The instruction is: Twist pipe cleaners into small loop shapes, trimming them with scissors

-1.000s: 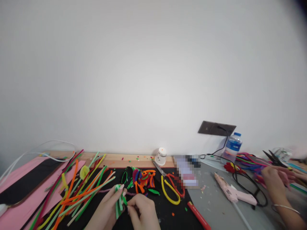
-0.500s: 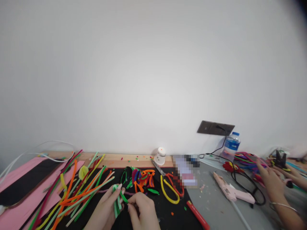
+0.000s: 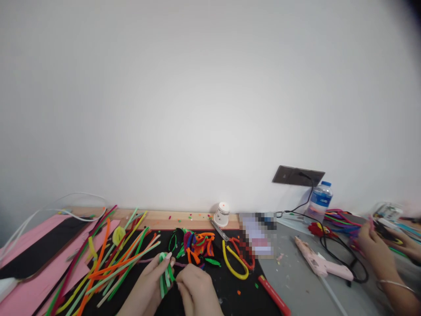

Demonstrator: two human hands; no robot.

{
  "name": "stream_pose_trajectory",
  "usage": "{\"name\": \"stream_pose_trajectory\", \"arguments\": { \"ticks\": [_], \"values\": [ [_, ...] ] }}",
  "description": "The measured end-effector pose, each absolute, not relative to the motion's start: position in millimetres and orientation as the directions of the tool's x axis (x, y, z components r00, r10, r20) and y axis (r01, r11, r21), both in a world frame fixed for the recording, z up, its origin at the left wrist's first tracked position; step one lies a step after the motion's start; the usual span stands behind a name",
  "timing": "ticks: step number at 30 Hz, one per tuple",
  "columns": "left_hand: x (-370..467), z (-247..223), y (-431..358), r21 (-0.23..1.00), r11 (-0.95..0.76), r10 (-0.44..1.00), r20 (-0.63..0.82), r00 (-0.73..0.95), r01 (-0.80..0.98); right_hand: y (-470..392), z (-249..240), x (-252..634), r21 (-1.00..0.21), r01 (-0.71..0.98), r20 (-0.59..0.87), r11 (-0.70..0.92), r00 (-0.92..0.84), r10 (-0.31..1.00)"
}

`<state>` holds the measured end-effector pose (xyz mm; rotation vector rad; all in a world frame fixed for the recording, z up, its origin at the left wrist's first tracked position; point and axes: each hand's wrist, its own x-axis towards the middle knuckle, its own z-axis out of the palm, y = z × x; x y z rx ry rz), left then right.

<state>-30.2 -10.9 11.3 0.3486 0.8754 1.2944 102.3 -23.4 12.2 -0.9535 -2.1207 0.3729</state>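
My left hand (image 3: 148, 284) is closed round folded light-green pipe cleaners (image 3: 162, 287), its thumb on top. A darker green pipe cleaner (image 3: 171, 275) sticks out of them toward my right hand (image 3: 198, 289), whose thumb and forefinger are pinched at its end. The exact contact there is partly hidden by the fingers. Just beyond both hands, on the black mat (image 3: 230, 294), lies a heap of bent orange, blue and green pipe cleaner pieces (image 3: 199, 246). Scissors with yellow and red handles (image 3: 237, 267) lie to the right of the heap.
Long loose pipe cleaners (image 3: 123, 267) spread across pink sheets (image 3: 23, 294) at left. A white paper cup (image 3: 221, 215) stands by the wall. Rightward are a red-handled tool (image 3: 273, 295), a pink glue gun (image 3: 324, 265), a black cable, a water bottle (image 3: 319, 202) and another person's hands (image 3: 373, 248).
The view has shifted slightly, moving everything a little rightward. My hands keep almost the same hold and position. At right, the other person's hands have come closer together.
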Motion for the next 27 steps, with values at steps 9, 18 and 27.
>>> {"name": "stream_pose_trajectory", "arguments": {
  "ticks": [9, 18, 27],
  "values": [
    [-32, 12, -12, 0.682, 0.289, 0.929, -0.368, 0.026, -0.671, -23, 14, 101, -0.624, 0.444, 0.48, 0.643, -0.431, 0.764],
    [-28, 13, -10, 0.724, 0.281, 0.956, -0.268, 0.118, -0.63, -16, 4, 101, -0.993, 0.103, 0.018, 0.05, -0.29, 0.957],
    [-23, 19, -20, 0.756, 0.287, 0.957, -0.246, 0.152, -0.588, -13, 3, 98, -0.993, 0.041, -0.116, -0.109, -0.274, 0.955]
  ]
}}
